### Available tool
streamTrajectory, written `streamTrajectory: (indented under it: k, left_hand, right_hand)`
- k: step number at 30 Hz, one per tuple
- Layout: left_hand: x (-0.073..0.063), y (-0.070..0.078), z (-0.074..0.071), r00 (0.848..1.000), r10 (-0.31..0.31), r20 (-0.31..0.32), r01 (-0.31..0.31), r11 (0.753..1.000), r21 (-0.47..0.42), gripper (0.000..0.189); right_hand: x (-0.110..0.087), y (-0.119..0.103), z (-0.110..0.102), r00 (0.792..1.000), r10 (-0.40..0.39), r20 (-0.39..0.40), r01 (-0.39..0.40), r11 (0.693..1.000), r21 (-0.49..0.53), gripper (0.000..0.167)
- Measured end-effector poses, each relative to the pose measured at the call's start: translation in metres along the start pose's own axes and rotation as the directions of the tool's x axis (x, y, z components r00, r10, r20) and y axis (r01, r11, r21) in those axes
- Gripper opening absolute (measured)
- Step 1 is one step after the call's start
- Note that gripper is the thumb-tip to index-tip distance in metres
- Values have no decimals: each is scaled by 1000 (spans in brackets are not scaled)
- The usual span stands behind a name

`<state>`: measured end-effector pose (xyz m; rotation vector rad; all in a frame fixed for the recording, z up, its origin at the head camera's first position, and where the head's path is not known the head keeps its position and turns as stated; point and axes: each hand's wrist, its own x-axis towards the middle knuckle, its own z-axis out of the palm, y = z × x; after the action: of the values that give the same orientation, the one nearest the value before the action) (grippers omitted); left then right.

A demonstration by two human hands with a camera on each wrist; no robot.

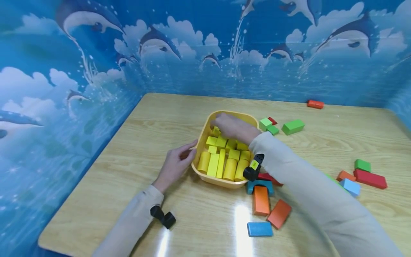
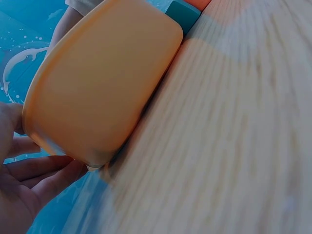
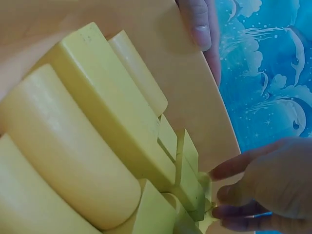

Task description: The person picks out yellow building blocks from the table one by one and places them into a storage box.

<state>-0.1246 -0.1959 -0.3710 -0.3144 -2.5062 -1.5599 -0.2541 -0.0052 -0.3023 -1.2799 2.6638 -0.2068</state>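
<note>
A yellow-orange plastic bin (image 1: 221, 183) stands on the table, filled with yellow toy blocks (image 1: 213, 165), among them cylinders, long bars and cubes. My left hand (image 1: 176, 163) holds the bin's left side; in the right wrist view its thumb (image 3: 201, 29) lies over the rim, and in the left wrist view its fingers (image 2: 53, 173) touch the outer wall. Reaching over the bin, my right hand (image 1: 233, 127) has its fingers down inside the far left corner. They pinch a small yellow block (image 1: 216, 131), partly hidden by the fingertips.
Right of the bin lie green blocks (image 1: 293, 127) and a dark red bar (image 1: 370, 179). A blue arch (image 1: 260, 186), orange blocks (image 1: 261, 201) and a blue block (image 1: 259, 229) lie near its front right corner. A red block (image 1: 315, 104) sits by the dolphin-print backdrop (image 1: 205, 78).
</note>
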Motion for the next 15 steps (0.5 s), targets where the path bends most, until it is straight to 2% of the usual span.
streamTrajectory:
  k: [5, 9, 11, 15]
  left_hand:
    - [2, 0, 2, 1000, 15, 6, -15, 1000, 3, 35]
    - [5, 0, 4, 1000, 26, 2, -26, 1000, 4, 34]
    - [6, -1, 5, 1000, 28, 6, -28, 1000, 1, 34]
    - [5, 0, 4, 1000, 24, 15, -25, 999, 20, 35]
  right_hand:
    - [-5, 3, 0, 997, 38, 64, -35, 998, -53, 32]
    - [-10, 5, -2, 995, 77, 68, -74, 997, -34, 29]
    - [-16, 5, -4, 994, 95, 58, -94, 995, -16, 26]
    - [-38, 3, -11, 997, 72, -6, -72, 997, -15, 24]
